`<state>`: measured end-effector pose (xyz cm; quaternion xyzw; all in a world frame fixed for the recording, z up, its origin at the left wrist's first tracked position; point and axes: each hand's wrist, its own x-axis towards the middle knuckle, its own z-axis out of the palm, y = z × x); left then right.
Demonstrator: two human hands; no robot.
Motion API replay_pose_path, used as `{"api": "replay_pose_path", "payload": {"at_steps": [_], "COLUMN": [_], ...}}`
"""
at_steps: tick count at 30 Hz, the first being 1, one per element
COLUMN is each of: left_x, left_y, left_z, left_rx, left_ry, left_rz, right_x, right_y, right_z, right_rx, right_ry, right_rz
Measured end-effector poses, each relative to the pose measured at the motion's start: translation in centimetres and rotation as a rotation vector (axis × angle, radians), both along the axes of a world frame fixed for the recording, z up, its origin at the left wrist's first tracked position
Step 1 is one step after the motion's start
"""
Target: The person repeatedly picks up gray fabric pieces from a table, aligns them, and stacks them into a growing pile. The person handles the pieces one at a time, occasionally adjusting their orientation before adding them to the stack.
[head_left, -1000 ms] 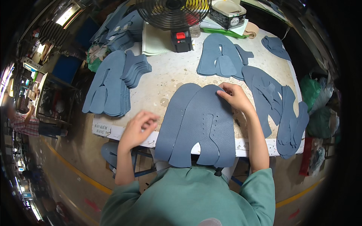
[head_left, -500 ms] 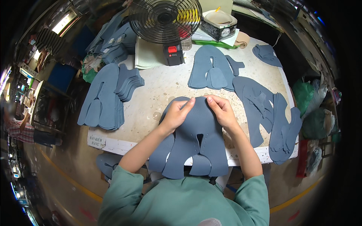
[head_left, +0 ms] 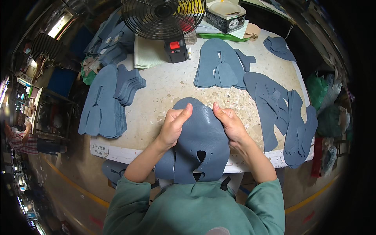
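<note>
Blue-grey leather shoe upper piece (head_left: 201,135) is stretched between my two hands at the front of the table. It has a rounded top, a dark slot with small punched holes, and a shiny fold near my right thumb. My left hand (head_left: 174,125) grips its left edge, thumb on top and fingers hidden behind. On the opposite edge my right hand (head_left: 234,126) pinches it the same way. A further blue-grey flap (head_left: 165,164) shows below my left wrist; whether it belongs to the same piece I cannot tell. The lower end hangs over the table edge toward my body.
Stacks of cut upper pieces stand at the left (head_left: 98,105) and back centre (head_left: 219,64). Loose pieces (head_left: 270,103) lie at the right, some over the edge. A black fan (head_left: 162,17), a box (head_left: 225,19) and papers (head_left: 147,55) sit at the back of the white table (head_left: 156,88).
My hands have moved slightly apart, and the leather piece between them has turned and bent, its slot now narrower and curved. The lower end has drawn inward.
</note>
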<state>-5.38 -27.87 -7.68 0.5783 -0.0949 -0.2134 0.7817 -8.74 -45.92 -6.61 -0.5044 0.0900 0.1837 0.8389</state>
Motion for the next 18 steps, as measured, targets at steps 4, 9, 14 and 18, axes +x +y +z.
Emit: {"api": "replay_pose_path", "payload": {"at_steps": [4,9,14,18], "left_x": [-0.2,0.1,0.7,1.4], "left_y": [0.0,0.2,0.6,1.4], "left_z": [0.2,-0.3,-0.2,1.1], "left_rx": [-0.004,-0.015,-0.028,0.136], "left_ry": [0.007,-0.009,-0.034,-0.004], "left_rz": [0.009,0.004,-0.032,-0.190], "right_x": [0.1,0.0,0.3,0.8], "right_y": [0.0,0.2,0.2,0.2], "right_z": [0.0,-0.1,-0.4,-0.5], "right_rx": [-0.002,-0.024,-0.006,-0.094], "right_ry": [0.002,0.014,0.042,-0.112], "right_rz": [0.012,-0.003,0.002,0.008]}}
